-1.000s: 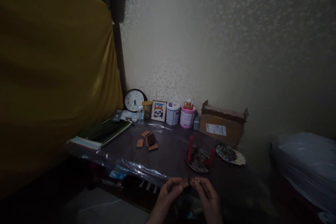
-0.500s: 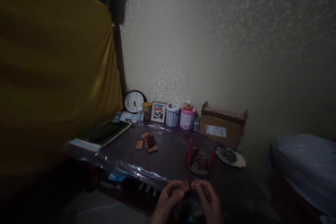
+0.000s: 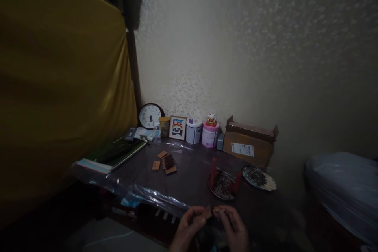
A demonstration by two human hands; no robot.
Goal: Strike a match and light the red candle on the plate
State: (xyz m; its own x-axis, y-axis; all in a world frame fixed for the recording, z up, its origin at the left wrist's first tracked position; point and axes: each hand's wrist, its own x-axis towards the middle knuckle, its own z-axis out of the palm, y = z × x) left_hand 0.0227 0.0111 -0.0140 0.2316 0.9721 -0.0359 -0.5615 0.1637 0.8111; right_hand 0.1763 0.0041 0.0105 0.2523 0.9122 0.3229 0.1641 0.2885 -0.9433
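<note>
Near the front edge of the table, my left hand [image 3: 190, 222] is closed round a small brown matchbox [image 3: 208, 212]. Close beside it on the right, my right hand [image 3: 232, 222] pinches a thin pale matchstick [image 3: 219, 210] pointing toward the box. Whether the stick's tip touches the box I cannot tell. Just beyond my hands, a round plate [image 3: 210, 186] carries two red candles, one upright [image 3: 213, 173] and one leaning [image 3: 237, 183], with dark bits scattered between them. No flame shows on either candle.
Several brown matchboxes [image 3: 156, 165] lie at mid-table. At right, another plate [image 3: 243, 175] holds pale, dark-ended sticks. A clock [image 3: 151, 116], framed panda picture [image 3: 177, 128], white tin [image 3: 193, 132], pink tin [image 3: 210, 136] and cardboard box [image 3: 248, 149] line the wall. Books [image 3: 115, 157] lie left.
The view has tilted up slightly, so the table things sit a little lower. My hands keep the matchbox and matchstick close together, with the stick now showing more sideways.
</note>
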